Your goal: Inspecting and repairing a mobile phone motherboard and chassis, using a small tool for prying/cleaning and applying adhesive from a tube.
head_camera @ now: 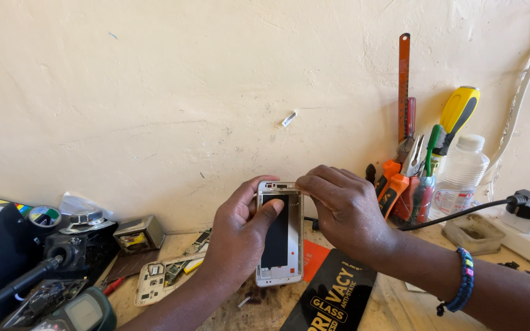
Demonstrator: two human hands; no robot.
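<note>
While your left hand (240, 230) grips the opened phone frame (280, 233) upright above the worn wooden tabletop (394, 309), thumb on its matte black battery (276, 236), your right hand (345, 205) pinches the frame's pale metal top edge. A glossy black packet (332, 297) lies just below.

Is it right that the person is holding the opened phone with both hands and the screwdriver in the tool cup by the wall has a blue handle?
Not quite. The head view shows both the left hand and right hand on the opened phone, but the screwdriver in the tool cup by the wall has a yellow handle with black, not blue.
</note>
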